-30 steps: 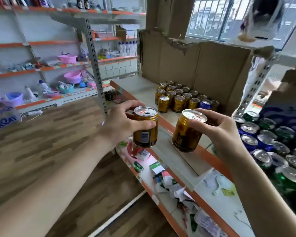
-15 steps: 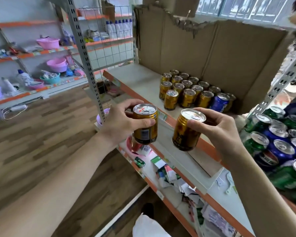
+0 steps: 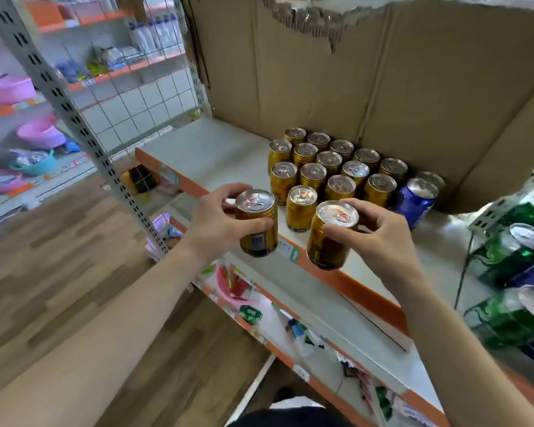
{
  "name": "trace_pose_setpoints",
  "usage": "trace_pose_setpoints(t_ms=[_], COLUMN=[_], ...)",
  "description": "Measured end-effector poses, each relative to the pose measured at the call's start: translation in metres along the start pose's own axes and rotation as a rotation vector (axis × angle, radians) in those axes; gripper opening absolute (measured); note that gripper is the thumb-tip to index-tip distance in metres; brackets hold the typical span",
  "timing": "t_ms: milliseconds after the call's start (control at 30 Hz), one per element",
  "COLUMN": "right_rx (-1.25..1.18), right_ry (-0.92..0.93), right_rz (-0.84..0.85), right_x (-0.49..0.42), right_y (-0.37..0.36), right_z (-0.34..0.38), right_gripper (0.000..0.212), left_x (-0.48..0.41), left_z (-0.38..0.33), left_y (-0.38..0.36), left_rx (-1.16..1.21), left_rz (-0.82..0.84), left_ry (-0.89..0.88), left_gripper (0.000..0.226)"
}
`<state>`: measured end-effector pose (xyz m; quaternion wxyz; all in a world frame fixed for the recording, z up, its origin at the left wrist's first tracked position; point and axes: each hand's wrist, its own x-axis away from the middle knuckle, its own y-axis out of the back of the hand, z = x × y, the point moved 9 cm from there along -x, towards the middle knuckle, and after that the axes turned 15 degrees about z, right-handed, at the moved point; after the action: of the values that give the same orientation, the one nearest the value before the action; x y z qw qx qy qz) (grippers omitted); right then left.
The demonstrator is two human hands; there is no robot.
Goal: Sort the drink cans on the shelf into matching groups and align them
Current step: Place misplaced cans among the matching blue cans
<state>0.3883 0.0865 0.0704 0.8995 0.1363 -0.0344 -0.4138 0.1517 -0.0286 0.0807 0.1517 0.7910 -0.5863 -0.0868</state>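
My left hand point(image 3: 219, 223) grips a gold can point(image 3: 256, 223) upright, just in front of the shelf point(image 3: 216, 155) edge. My right hand point(image 3: 379, 238) grips a second gold can point(image 3: 330, 238), tilted slightly, at the shelf's orange front lip. Behind them several gold cans point(image 3: 330, 167) stand in rows on the shelf, against the cardboard backing. One blue can point(image 3: 413, 201) stands at the right end of the front row, with a partly hidden can behind it.
Green and blue cans point(image 3: 518, 254) crowd the neighbouring shelf at the right, past a grey upright. A torn cardboard sheet point(image 3: 383, 72) backs the shelf. The shelf below point(image 3: 321, 334) holds scattered small packets. A slotted metal post point(image 3: 74, 118) stands at the left.
Both hands have carried their gold cans forward to the shelf's front edge, close to the gold rows. The view has tipped down and moved nearer the shelf.
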Motion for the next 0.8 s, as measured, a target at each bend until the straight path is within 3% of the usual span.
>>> trace_pose_setpoints(t_ms=[200, 367, 600, 800], right_rx=[0.030, 0.053, 0.079, 0.100], right_ry=[-0.048, -0.085, -0.140, -0.183], right_rz=[-0.146, -0.205, -0.388, -0.508], right_x=[-0.028, -0.036, -0.035, -0.041], right_y=[0.017, 0.018, 0.009, -0.013], right_z=[-0.030, -0.041, -0.055, -0.060], right_gripper=[0.061, 0.035, 0.048, 0.047], left_x=[-0.061, -0.100, -0.146, -0.158], left_z=[0.023, 0.041, 0.061, 0.063], left_y=[-0.002, -0.008, -0.016, -0.019], left_rx=[-0.038, -0.069, -0.161, -0.238], left_rz=[0.049, 0.127, 0.287, 0.386], left_ry=[-0.022, -0.057, -0.168, -0.423], left_gripper=[0.065, 0.068, 0.068, 0.054])
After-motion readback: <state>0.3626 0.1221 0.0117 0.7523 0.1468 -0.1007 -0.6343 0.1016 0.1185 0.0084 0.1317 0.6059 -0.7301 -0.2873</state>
